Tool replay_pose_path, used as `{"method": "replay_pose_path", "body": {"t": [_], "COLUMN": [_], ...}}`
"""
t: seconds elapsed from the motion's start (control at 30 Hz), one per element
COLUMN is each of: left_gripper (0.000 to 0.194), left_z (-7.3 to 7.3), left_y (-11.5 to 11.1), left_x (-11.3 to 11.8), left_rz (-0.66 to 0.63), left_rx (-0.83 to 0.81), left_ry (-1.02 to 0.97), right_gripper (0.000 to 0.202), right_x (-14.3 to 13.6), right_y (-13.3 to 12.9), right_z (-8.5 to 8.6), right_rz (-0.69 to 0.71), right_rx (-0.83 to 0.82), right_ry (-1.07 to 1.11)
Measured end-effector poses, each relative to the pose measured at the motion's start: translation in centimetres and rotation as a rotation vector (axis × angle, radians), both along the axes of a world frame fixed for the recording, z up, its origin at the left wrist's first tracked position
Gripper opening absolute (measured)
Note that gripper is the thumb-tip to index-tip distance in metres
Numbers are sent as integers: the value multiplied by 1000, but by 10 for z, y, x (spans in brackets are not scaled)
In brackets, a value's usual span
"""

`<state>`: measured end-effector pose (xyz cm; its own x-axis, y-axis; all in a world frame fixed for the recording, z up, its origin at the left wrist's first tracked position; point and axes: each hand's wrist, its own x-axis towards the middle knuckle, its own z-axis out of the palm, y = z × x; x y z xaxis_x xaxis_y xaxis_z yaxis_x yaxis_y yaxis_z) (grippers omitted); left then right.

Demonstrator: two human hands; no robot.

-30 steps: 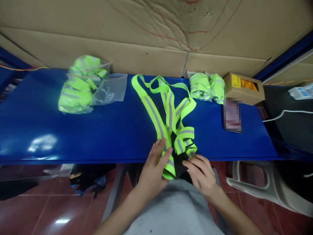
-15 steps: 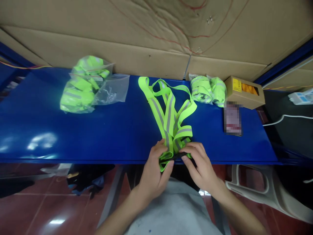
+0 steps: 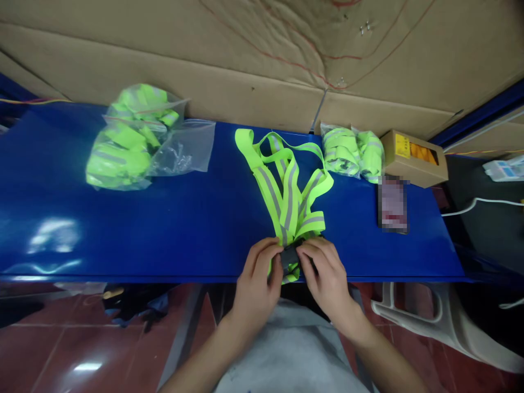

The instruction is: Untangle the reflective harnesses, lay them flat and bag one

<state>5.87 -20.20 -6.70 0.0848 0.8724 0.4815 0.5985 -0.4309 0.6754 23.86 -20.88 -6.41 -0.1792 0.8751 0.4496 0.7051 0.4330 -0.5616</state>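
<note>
Neon yellow-green reflective straps (image 3: 290,191) with grey stripes lie in loose loops on the blue table, gathered toward its front edge. At their near end is a black buckle (image 3: 290,257). My left hand (image 3: 258,275) pinches the buckle's left side between thumb and fingers. From the right, my right hand (image 3: 327,275) grips the buckle's other side with thumb and fingertips. A short loop of strap hangs just below the buckle. My fingers cover part of the buckle, so whether its halves are fully joined cannot be made out.
Clear bags of neon straps (image 3: 118,155) lie at the left, beside a flat clear bag (image 3: 186,147). More bagged straps (image 3: 341,150), a cardboard box (image 3: 413,164) and a phone (image 3: 393,204) sit at the right. A plastic chair (image 3: 446,322) stands below the table.
Both hands have closed in on the black buckle, which now shows turned between them. The straps stay spread on the table. The view has shifted slightly.
</note>
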Motion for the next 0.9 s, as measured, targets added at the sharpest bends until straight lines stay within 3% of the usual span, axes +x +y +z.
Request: {"method": "replay_pose_path", "body": {"t": [0.23,0.37,0.5,0.53,0.67,0.8,0.9], "left_gripper": [18,18,18,20,56,37,32], "left_z": [-1,-1,3,4,10,15,17], "left_y": [-1,-2,0,0,-4,-6,-1], "left_x": [-5,-8,-18,-21,-31,-30,-22], "left_rz": [-57,-51,-163,-212,-357,-405,-363], "left_rx": [12,102,169,174,164,173,144], "left_ry": [71,202,294,319,478,529,465], "right_gripper": [39,48,59,60,45,34,30], "right_x": [24,36,43,44,48,47,43], "right_y": [-4,-1,-2,-3,-7,-6,-1], "right_z": [10,18,18,17,16,18,18], "right_rz": [150,310,383,382,345,327,290], "right_rx": [-51,-40,-59,-51,12,31,-37], "right_ry": [-253,-451,-512,-519,-494,-337,-179]}}
